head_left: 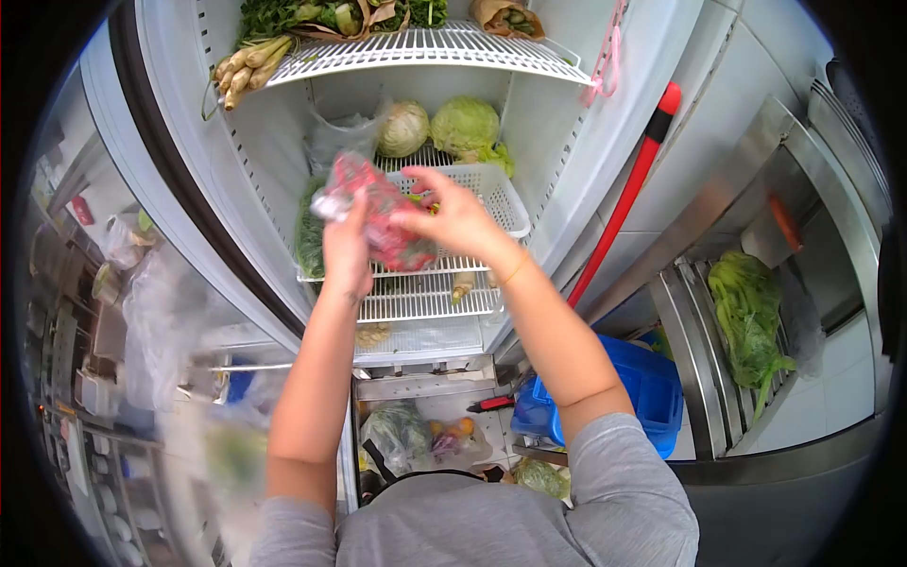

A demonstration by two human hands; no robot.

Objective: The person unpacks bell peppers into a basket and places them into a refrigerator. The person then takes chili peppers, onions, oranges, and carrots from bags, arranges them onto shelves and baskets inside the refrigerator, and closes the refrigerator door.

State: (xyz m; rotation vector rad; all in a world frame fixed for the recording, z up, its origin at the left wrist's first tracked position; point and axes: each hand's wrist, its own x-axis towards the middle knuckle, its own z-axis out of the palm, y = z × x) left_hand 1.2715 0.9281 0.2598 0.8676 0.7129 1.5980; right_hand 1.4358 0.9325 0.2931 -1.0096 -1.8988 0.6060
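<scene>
My left hand (348,248) grips the knotted end of a clear plastic bag of red chillies (378,203), blurred by motion, so its contents are hard to make out. Curled at the bag's right side, my right hand (453,215) has its thumb on the plastic and its forefinger raised. Both hands are in front of the open fridge's middle shelf. Right behind them stands a white plastic basket (515,208), partly hidden. A pale round cabbage (403,128) and a greener cabbage (465,125) sit farther back. Leafy greens in plastic (310,231) lie left of the bag.
Above, a wire shelf (425,49) bears leafy herbs, pale stalks (253,68) and a brown paper bag (508,19). A red pole (624,203) leans at the right, over a blue crate (652,378). Greens (746,317) lie on a steel rack. Bagged vegetables (399,437) are below.
</scene>
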